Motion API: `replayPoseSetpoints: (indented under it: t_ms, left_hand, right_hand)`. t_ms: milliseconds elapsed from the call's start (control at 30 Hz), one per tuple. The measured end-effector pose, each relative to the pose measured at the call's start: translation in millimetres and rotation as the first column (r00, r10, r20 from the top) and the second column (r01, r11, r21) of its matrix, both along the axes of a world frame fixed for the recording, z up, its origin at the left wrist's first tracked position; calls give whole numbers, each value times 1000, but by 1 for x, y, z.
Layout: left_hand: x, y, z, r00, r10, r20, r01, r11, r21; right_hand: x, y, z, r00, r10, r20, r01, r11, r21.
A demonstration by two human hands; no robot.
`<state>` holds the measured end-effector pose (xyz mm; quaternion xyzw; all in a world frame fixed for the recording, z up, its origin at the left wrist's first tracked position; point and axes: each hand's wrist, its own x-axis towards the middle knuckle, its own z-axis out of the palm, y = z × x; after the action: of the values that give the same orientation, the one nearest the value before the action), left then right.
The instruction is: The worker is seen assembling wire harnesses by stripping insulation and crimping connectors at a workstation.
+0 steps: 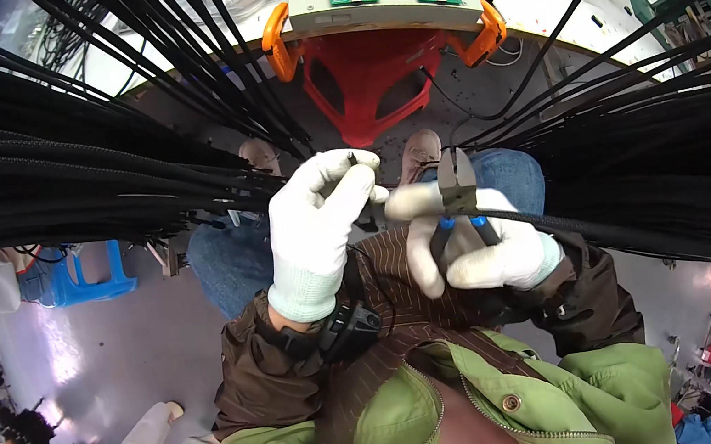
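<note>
We are seeing a white workbench (pixel 526 4) at twelve o'clock. Our left hand (pixel 318 219) is pinching a black cable end (pixel 352 157); our right hand (pixel 480 244) is gripping blue-handled cutters (pixel 458 192).

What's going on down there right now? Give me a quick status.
Left hand pinching a thin black cable end. Right hand gripping blue-handled cutters, jaws up beside it. Black cable bundles hang on both sides.

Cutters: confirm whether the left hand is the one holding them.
No. The blue-handled cutters sit in the gloved right hand; the left hand pinches a thin black cable end.
</note>
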<state>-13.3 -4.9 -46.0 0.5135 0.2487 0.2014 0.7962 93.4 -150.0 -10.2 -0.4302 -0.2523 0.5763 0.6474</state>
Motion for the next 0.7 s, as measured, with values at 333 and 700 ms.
replayPoseSetpoints:
  t_ms: [333, 700]
  left_hand:
    - [-14, 38, -10, 979, 203, 13, -203, 977, 71]
    - [-6, -2, 1, 994, -74, -80, 95, 951, 295]
  right_hand:
    - [39, -59, -34, 844, 535, -39, -537, 841, -70]
    - [29, 21, 13, 993, 106, 43, -111, 981, 159]
